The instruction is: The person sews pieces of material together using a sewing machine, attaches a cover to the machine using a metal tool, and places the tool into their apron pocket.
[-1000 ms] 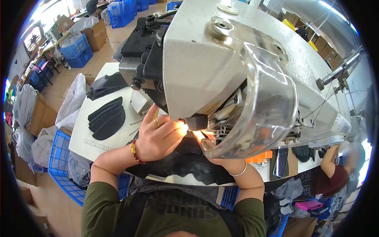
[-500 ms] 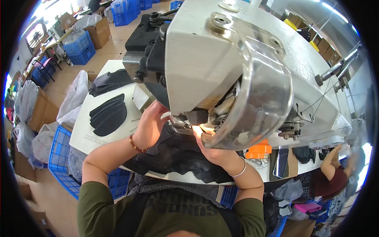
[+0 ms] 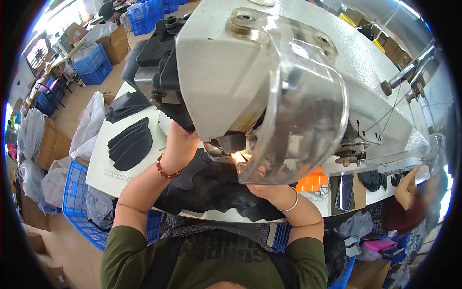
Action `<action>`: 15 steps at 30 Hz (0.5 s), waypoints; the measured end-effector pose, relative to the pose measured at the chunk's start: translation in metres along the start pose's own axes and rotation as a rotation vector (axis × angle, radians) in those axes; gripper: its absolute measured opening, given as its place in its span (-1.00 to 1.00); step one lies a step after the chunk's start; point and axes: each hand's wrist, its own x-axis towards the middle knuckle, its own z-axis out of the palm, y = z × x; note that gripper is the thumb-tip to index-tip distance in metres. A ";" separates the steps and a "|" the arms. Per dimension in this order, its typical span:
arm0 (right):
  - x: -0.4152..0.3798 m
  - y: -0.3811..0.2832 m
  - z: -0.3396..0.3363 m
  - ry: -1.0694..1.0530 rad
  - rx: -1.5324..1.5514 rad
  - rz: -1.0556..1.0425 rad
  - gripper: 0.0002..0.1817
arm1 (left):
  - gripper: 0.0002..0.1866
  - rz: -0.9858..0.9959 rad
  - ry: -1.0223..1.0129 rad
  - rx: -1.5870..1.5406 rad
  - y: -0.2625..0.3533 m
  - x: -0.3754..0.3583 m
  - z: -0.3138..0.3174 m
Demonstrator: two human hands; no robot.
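Note:
A white sewing machine (image 3: 226, 72) with a clear guard (image 3: 308, 106) fills the upper middle. My left hand (image 3: 182, 144), beaded bracelet at the wrist, is beside the needle area on its left; its fingers are hidden behind the machine head. My right hand (image 3: 252, 178) is on the other side, under the guard, its fingertips in the lamp light by the presser foot (image 3: 216, 147); what they hold, if anything, is hidden. Dark fabric pieces (image 3: 207, 185) lie below and between both hands. A stack of black curved pieces (image 3: 130, 144) rests on the white table (image 3: 103, 168) at the left.
An orange object (image 3: 313, 180) and a phone (image 3: 343, 192) are right of my right hand. A blue crate (image 3: 79, 202) stands at the table's left. Plastic bags (image 3: 91, 125) are beside it. A co-worker's arm (image 3: 405, 190) shows at the far right.
The view has shifted slightly. My left hand has turned, and its fingers have passed out of sight behind the machine head. My right hand remains under the guard.

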 end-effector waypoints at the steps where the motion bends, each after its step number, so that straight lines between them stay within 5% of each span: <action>1: 0.004 0.006 0.000 0.028 -0.037 -0.126 -0.84 | -0.87 0.054 0.006 0.032 -0.001 -0.001 0.000; 8: -0.021 0.012 0.004 -0.120 -0.365 -0.145 -0.84 | -0.85 -0.013 -0.021 -0.066 0.012 -0.003 0.003; 15: -0.087 0.049 0.022 -0.351 -1.771 -1.051 -0.64 | -0.82 0.088 0.038 0.178 0.008 0.004 0.000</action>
